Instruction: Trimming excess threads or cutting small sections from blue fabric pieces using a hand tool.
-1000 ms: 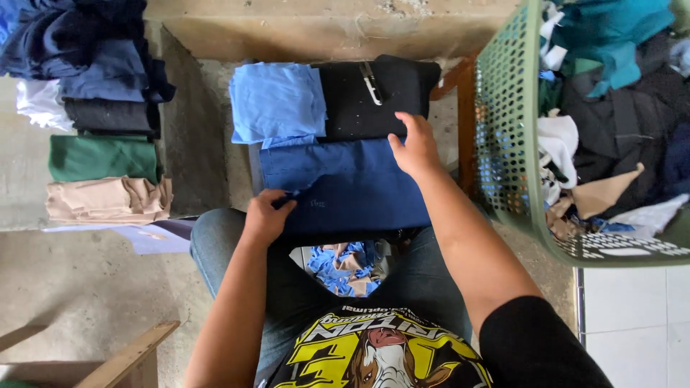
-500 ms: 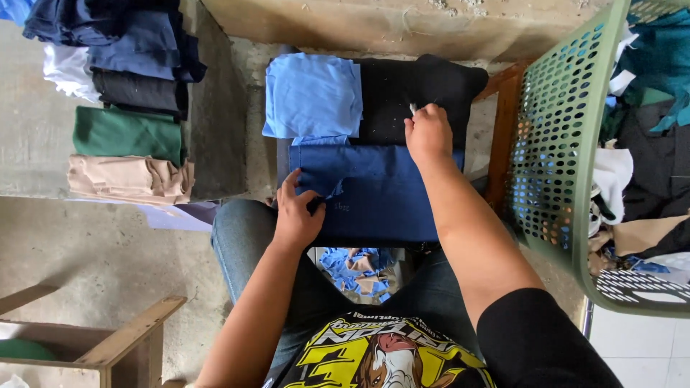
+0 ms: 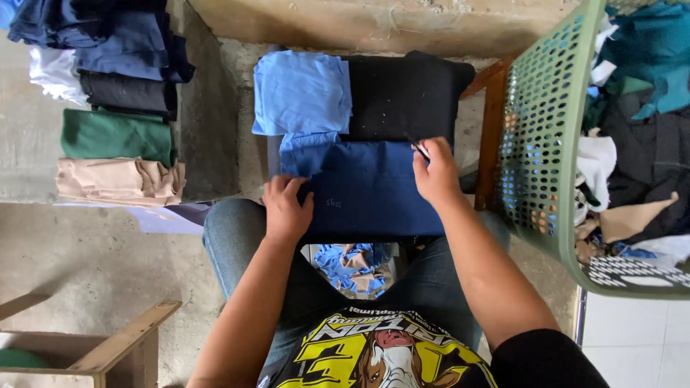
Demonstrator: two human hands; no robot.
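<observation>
Here, a dark blue folded cloth (image 3: 370, 188) is seen lying flat across the person's knees, its far edge touching a black folded garment (image 3: 402, 97) and a light blue folded piece (image 3: 302, 93) set side by side beyond it. A flap of light blue fabric (image 3: 305, 152) overlaps the dark blue cloth's upper left corner.

Left hand (image 3: 286, 210): laid palm down on the cloth's left part, fingers loosely spread and pressed onto the fabric; nothing is pinched. Right hand (image 3: 435, 176): set on the cloth's upper right corner, fingers drawn together; a thin dark sliver shows at the fingertips, but whether it is a pinched edge of the cloth or a small tool cannot be told.

Handling, as judged: the cloth is taken to be light, soft and limp, with no stiffness of its own; it would sag and lose its fold if lifted by one point. It is not fragile and not slippery on denim. Hold is best taken at two corners or along a folded edge, layers gripped together.

Surroundings noted: a green perforated basket (image 3: 546, 144) heaped with mixed cloth stands just to the right; a stack of folded garments (image 3: 118, 108) in dark blue, white, black, green and beige lies well apart on the left; scraps of cloth (image 3: 352, 262) lie on the floor between the legs; a wooden crate (image 3: 122, 348) sits at lower left.
</observation>
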